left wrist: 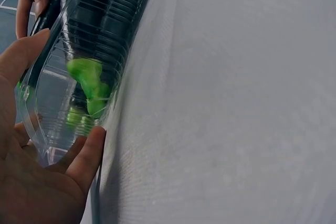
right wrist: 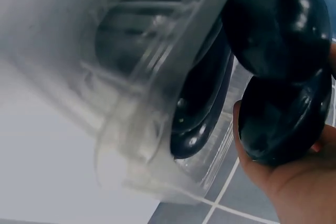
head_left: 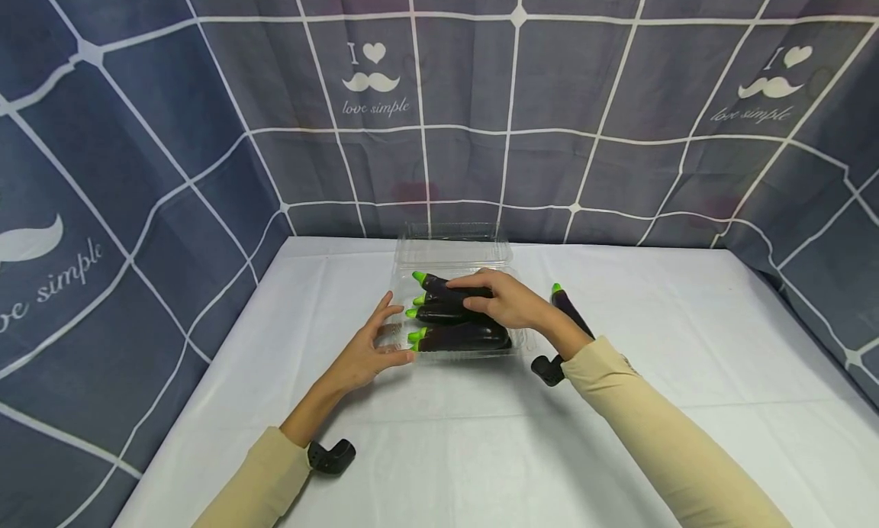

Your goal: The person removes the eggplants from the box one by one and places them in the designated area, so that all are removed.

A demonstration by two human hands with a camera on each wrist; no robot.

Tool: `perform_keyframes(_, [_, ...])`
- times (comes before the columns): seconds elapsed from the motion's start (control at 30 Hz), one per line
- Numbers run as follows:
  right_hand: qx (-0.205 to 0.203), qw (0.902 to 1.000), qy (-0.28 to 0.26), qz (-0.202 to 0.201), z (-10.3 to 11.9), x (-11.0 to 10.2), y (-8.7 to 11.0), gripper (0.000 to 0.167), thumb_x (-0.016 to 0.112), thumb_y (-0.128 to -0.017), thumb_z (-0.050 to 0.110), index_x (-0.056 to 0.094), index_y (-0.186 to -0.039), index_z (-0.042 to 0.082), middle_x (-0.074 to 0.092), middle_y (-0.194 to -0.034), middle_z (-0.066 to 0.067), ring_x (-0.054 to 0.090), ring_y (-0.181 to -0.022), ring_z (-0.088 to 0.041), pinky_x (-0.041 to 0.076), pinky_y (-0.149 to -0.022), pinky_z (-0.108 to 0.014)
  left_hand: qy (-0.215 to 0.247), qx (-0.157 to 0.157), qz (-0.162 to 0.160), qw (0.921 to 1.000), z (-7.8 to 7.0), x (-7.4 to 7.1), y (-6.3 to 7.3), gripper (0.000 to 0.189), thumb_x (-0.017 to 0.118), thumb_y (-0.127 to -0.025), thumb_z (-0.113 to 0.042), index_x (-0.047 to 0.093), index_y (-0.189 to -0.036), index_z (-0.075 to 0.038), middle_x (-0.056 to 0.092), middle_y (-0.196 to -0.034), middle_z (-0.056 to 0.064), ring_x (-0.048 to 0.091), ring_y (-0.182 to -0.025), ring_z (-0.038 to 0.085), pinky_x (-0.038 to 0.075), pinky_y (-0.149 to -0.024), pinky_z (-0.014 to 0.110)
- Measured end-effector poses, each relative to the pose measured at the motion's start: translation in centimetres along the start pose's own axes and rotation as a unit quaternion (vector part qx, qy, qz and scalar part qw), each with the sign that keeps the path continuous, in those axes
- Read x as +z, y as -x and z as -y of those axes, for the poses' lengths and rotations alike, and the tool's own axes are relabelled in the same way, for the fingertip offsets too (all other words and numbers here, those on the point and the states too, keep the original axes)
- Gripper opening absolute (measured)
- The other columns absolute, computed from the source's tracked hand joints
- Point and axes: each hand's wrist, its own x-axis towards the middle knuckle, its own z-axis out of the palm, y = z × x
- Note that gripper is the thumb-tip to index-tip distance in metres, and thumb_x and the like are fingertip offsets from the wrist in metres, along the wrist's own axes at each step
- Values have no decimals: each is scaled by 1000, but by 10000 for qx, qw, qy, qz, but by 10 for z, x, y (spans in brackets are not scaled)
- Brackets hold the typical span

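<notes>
So we've got our right hand [head_left: 504, 299] gripping an eggplant [head_left: 436, 285] over the clear box [left wrist: 56, 88] — long axis crosswise, green tip toward our left hand [head_left: 362, 351], its fingers spread against the box. Loose eggplant [head_left: 570, 309] right of the gripping hand — tip pointing away.

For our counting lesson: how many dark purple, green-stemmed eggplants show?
6 eggplants visible: five in or above the clear plastic box, the right hand gripping one; one on the white tablecloth. More may be hidden.
</notes>
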Motion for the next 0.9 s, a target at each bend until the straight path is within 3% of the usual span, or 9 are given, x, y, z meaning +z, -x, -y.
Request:
perform_keyframes(0.23, [-113,9998,125,-91,-4,-4,4,37,57,-99,7,62,-135,9,60,-118,-9,53,-103,-22,45,-89,-44,24,-18,3,10000,0,0,1,85,80,-85,-21,31,-153,-7,-3,-165,0,17,-146,35,42,-104,51])
perform_keyframes(0.47, [36,9998,200,-83,-6,-9,11,37,58,-99,11,61,-136,8,55,-108,-8,47,-88,-21,41,-76,-38,24,-1,-18,10000,2,0,0,84,80,-85,-20,32,-153,-7,-3,-165,1,15,-147,36,42,-104,51])
perform_keyframes(0.63, [241,9991,111,-336,-7,-14,17,38,64,-96,13,63,-134,9,52,-100,-10,45,-81,-22,39,-69,-36,33,33,-22,10000,2,1,-1,83,80,-86,-20,32,-153,-7,-3,-165,0,14,-147,36,42,-104,50])
perform_keyframes(0.9, [382,9963,78,-765,-11,-19,25,40,68,-93,14,63,-133,10,56,-110,-13,56,-105,-32,46,-91,-50,-11,-12,-17,10000,1,1,0,83,79,-86,-22,32,-153,-9,-3,-165,-1,15,-147,36,43,-104,49])
